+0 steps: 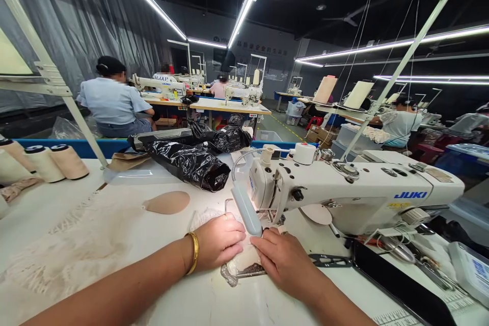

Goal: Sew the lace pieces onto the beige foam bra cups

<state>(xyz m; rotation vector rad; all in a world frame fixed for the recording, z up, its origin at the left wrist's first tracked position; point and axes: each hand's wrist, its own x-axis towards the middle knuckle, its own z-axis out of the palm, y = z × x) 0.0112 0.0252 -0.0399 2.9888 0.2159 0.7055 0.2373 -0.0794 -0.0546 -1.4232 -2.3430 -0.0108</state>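
My left hand (217,242), with a gold bangle on the wrist, is curled and pressing down on a small pale lace fabric piece (242,262) in front of the needle of the white JUKI sewing machine (355,191). My right hand (284,260) lies on the same piece from the right, fingers bent toward the presser foot. A small lamp (246,209) on the machine head lights the fabric. The needle itself is hidden behind the lamp and my fingers.
A beige oval pad (168,202) and a heap of pale lace (76,244) lie to the left. Thread cones (57,162) stand at far left. A black plastic bag (191,163) sits behind. Scissors (330,261) lie right of my hand. Other people sit at machines beyond.
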